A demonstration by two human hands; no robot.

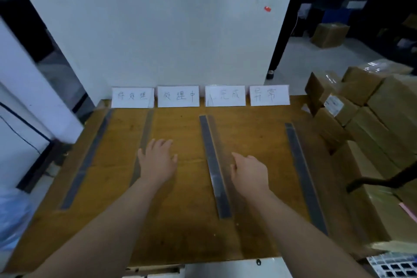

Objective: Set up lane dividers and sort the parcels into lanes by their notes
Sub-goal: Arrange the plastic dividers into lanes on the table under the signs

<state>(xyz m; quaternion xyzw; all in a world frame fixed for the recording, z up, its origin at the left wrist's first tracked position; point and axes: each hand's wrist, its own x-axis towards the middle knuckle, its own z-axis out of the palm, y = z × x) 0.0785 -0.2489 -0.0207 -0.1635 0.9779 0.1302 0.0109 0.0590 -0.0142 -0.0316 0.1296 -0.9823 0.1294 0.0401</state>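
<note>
Several grey strip dividers lie lengthwise on the wooden table (180,228): a far-left divider (88,158), a second divider (144,140), a middle divider (214,165) and a right divider (304,176). Several white handwritten label cards (178,96) stand along the table's back edge. My left hand (158,160) rests flat, fingers spread, beside the second divider and partly over it. My right hand (248,171) hovers just right of the middle divider with fingers curled, holding nothing. Brown cardboard parcels (372,115) are stacked at the right.
A white board (158,29) stands behind the cards. A person's legs in dark clothing (279,47) are behind the board's right edge. A cardboard box (329,35) sits on the floor beyond. A black hooked handle (383,181) crosses the parcels at right.
</note>
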